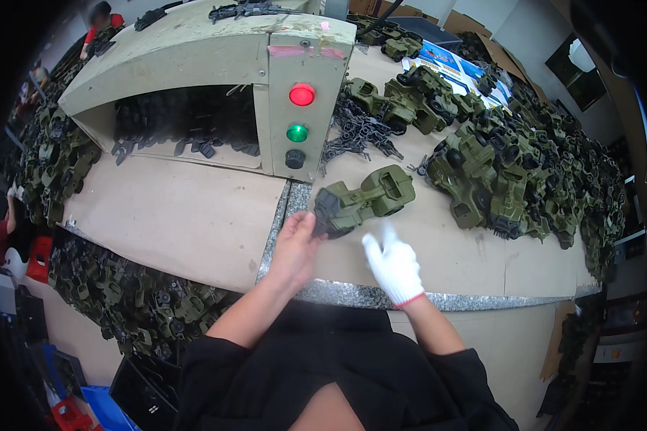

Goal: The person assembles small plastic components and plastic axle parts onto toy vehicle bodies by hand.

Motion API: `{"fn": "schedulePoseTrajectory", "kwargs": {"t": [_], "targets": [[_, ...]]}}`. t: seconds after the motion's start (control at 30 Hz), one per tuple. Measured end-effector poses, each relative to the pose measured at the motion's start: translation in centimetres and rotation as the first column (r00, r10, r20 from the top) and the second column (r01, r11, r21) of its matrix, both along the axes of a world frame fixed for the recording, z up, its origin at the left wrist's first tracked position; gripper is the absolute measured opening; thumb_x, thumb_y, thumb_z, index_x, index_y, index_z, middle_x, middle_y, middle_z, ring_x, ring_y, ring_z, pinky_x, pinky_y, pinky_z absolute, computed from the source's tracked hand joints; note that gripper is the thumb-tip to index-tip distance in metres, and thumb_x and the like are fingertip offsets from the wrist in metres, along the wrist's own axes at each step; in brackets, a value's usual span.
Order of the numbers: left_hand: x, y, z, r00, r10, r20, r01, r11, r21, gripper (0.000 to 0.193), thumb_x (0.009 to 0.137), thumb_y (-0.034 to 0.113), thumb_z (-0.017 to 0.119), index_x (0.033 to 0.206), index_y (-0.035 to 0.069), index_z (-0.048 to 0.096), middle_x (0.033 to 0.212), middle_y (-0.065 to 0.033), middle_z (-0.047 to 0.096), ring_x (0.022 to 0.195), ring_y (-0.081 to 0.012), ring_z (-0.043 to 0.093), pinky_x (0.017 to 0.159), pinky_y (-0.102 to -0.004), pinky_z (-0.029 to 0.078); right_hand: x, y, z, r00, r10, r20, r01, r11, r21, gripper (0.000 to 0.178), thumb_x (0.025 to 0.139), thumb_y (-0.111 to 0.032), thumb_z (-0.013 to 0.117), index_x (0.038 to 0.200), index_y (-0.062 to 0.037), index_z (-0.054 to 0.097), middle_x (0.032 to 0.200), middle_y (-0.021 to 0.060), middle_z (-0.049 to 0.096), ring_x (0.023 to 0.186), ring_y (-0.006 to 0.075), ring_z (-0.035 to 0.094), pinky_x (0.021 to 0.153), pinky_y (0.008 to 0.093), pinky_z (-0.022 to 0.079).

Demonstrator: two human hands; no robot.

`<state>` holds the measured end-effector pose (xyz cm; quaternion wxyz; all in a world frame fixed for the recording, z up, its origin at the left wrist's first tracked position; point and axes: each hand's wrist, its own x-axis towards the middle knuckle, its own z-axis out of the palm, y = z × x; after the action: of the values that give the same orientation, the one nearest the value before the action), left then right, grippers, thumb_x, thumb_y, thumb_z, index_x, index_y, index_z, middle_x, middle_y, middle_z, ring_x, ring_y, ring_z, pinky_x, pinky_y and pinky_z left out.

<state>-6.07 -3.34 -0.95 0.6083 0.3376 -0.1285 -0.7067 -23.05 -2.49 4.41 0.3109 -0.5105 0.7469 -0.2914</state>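
Note:
A green toy military vehicle (370,195) with a dark grey front lies on the tan worktop ahead of me. My left hand (297,244), bare, is closed on its dark front end, thumb on the side nearest me. My right hand (395,267) wears a white knitted glove and hovers just below the vehicle's rear, apart from it. Its thumb and a finger stand apart, the fingertips blurred by motion, with nothing visible between them. A pile of small dark grey plastic parts (363,133) lies beyond the vehicle.
A pale machine housing (180,61) with red, green and black controls stands ahead left; dark toy parts (187,122) fill its opening. Green vehicles (482,172) heap up on the right. More green parts (133,287) fill the lower left. Co-workers sit far left. A metal strip (352,293) edges the worktop.

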Motion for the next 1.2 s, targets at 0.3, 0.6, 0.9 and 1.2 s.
{"fn": "schedulePoseTrajectory", "kwargs": {"t": [0.3,0.6,0.9,1.2], "targets": [[-0.9,-1.9,0.4,0.994,0.062,0.089,-0.055,0.996,-0.076,0.017,0.090,0.016,0.055,0.101,0.007,0.047,0.092,-0.0028,0.057,0.086,-0.0127,0.053,0.083,-0.0313,0.043,-3.2,-8.0,4.2,0.259,0.442,-0.859,-0.777,0.624,0.087,0.064,0.070,-0.039,0.066,0.119,-0.0027,0.047,0.107,0.0171,0.056,0.098,0.0320,0.054,0.082,0.0430,0.042],[-1.9,-2.7,-0.3,0.975,-0.023,0.223,0.047,0.993,-0.104,0.013,0.091,0.016,0.054,0.099,0.007,0.049,0.094,-0.0052,0.060,0.088,-0.0129,0.057,0.083,-0.0289,0.045,-1.0,1.6,5.9,0.592,0.635,-0.497,-0.543,0.769,0.336,0.056,0.082,-0.049,0.050,0.089,0.0066,0.053,0.073,0.0213,0.063,0.069,0.0357,0.064,0.061,0.0430,0.051],[-2.5,-3.1,3.0,0.934,0.133,0.332,-0.050,0.968,-0.247,0.016,0.088,0.013,0.058,0.098,0.003,0.051,0.083,-0.0010,0.059,0.073,-0.0059,0.054,0.067,-0.0208,0.044,-2.4,1.5,4.4,0.678,0.589,-0.440,-0.505,0.808,0.303,0.084,0.079,-0.059,0.050,0.126,0.0090,0.036,0.079,0.0210,0.063,0.077,0.0350,0.063,0.065,0.0405,0.051],[-1.2,-1.0,4.1,0.776,-0.088,0.624,0.264,0.945,-0.196,0.013,0.087,0.012,0.060,0.095,0.004,0.054,0.067,0.0048,0.052,0.053,-0.0004,0.042,0.045,-0.0154,0.030,-1.7,-4.0,0.2,0.831,0.459,0.314,-0.370,0.878,-0.305,0.040,0.084,-0.028,0.059,0.113,-0.0017,0.055,0.074,0.0097,0.062,0.068,0.0174,0.059,0.066,0.0326,0.047]]}}
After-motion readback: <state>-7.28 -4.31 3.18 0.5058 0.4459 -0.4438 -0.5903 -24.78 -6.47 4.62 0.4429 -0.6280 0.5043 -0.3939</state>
